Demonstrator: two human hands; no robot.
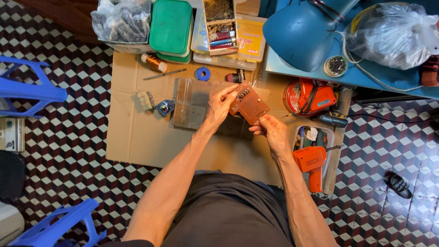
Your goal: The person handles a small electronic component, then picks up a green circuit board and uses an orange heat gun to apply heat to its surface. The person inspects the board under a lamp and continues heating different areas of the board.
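Both hands hold a reddish-brown rectangular circuit board (249,106), left hand (220,106) pinching its far-left edge, right hand (273,131) gripping the near-right corner, apparently inspecting it; steadiness matters next.

Both bare forearms outstretched, left hand (219,106) and right hand (273,132) pinched shut, fingers curled, close together.

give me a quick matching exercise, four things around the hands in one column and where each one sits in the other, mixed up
Things:
1. circuit board
2. orange soldering gun
3. copper wire spool
4. blue tape roll

Places:
A. in the tray by the right hand
B. held between both hands, left hand on its top edge
C. on the cardboard below the green box
D. on the cardboard just above the clear sheet

Pairs: 1-B, 2-A, 3-C, 4-D
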